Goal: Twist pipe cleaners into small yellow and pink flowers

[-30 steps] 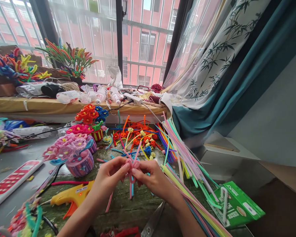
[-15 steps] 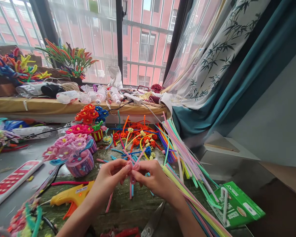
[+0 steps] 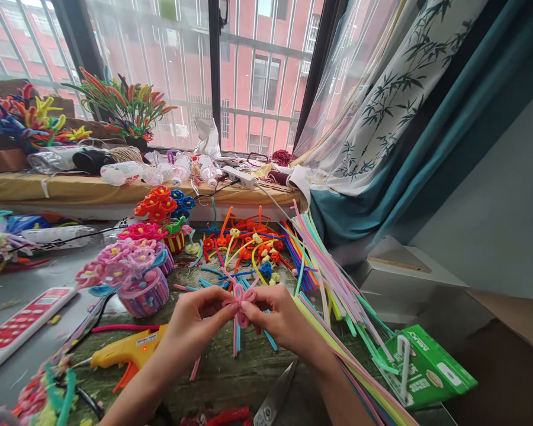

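Between my two hands, over the middle of the table, is a pink pipe cleaner flower [image 3: 241,300] with looped petals. My left hand [image 3: 203,313] pinches it from the left, thumb and fingertips at its centre. From the right, my right hand [image 3: 270,310] grips the same flower, its thumb close to the left one. Cut pieces of blue and pink pipe cleaner [image 3: 236,342] lie below and behind the hands. A yellow glue gun [image 3: 127,352] rests left of my left forearm, and scissors [image 3: 275,393] lie between the forearms.
Pots of pipe cleaner flowers [image 3: 143,293] stand at the left. Orange flowers and loose stems [image 3: 249,239] cover the table's back. Long pipe cleaner bundles [image 3: 333,266] run along the right, beside a green box [image 3: 435,370]. Red-handled pliers [image 3: 226,416] lie at the front edge.
The pink loops between my fingers have turned and spread into an open flower shape facing me. Both hands stay in nearly the same place.
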`<state>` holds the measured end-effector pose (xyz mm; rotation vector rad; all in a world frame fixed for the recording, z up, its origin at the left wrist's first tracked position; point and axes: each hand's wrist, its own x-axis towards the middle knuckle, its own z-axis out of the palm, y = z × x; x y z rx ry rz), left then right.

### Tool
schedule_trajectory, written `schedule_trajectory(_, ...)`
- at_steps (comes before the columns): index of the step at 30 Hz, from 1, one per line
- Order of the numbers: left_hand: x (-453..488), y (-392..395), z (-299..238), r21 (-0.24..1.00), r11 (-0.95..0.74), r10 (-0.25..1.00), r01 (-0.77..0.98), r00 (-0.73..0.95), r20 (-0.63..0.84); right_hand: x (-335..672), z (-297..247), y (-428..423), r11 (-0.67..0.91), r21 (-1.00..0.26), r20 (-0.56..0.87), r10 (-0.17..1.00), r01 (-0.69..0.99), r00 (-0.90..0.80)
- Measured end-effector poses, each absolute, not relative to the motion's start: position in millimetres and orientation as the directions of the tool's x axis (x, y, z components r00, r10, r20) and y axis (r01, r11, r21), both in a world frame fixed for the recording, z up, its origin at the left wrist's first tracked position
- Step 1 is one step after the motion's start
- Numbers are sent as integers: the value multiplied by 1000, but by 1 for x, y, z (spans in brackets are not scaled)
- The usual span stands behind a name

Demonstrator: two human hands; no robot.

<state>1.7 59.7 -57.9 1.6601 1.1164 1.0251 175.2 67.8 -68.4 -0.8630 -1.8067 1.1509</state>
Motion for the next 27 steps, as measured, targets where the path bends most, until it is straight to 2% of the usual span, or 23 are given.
schedule_trajectory(3,0,58,-59,747,-497,868,441,259,424,174,-69,68,241,-971,217,868,-3,-446)
schedule_trajectory(5,-4,57,-59,511,-685,717,520,356,599,173,-70,69,160,-983,184,868,-90,-461)
schedule_trajectory(7,-11,55,-60,252,-826,519,504,508,688,171,-71,69,97,-982,165,862,-163,-479)
schedule_trajectory(10,-23,53,-64,-89,-844,301,529,604,738,168,-73,68,53,-971,168,845,-233,-507)
schedule_trajectory(11,-25,53,-66,-166,-842,237,514,629,741,167,-72,67,61,-969,178,845,-240,-505)
schedule_trajectory(12,-26,53,-67,-183,-835,226,518,628,745,166,-72,67,88,-969,195,849,-233,-491)
schedule_trajectory(14,-25,56,-67,-96,-827,284,555,558,779,165,-70,66,218,-964,262,869,-152,-420)
schedule_trajectory(15,-22,57,-67,13,-808,363,589,480,799,164,-70,65,314,-946,318,873,-73,-368)
schedule_trajectory(17,-16,61,-63,297,-703,593,646,301,747,164,-70,66,504,-854,453,843,132,-289)
schedule_trajectory(19,-11,63,-59,559,-570,788,602,211,578,164,-72,66,640,-708,577,768,298,-279)
schedule_trajectory(21,-8,64,-55,768,-429,903,476,217,370,164,-76,67,724,-572,661,685,385,-306)
schedule_trajectory(24,-7,63,-49,931,-245,951,270,254,177,164,-80,67,782,-410,732,589,470,-343)
schedule_trajectory(27,-6,62,-49,967,-162,966,198,230,115,162,-81,68,803,-277,773,512,528,-374)
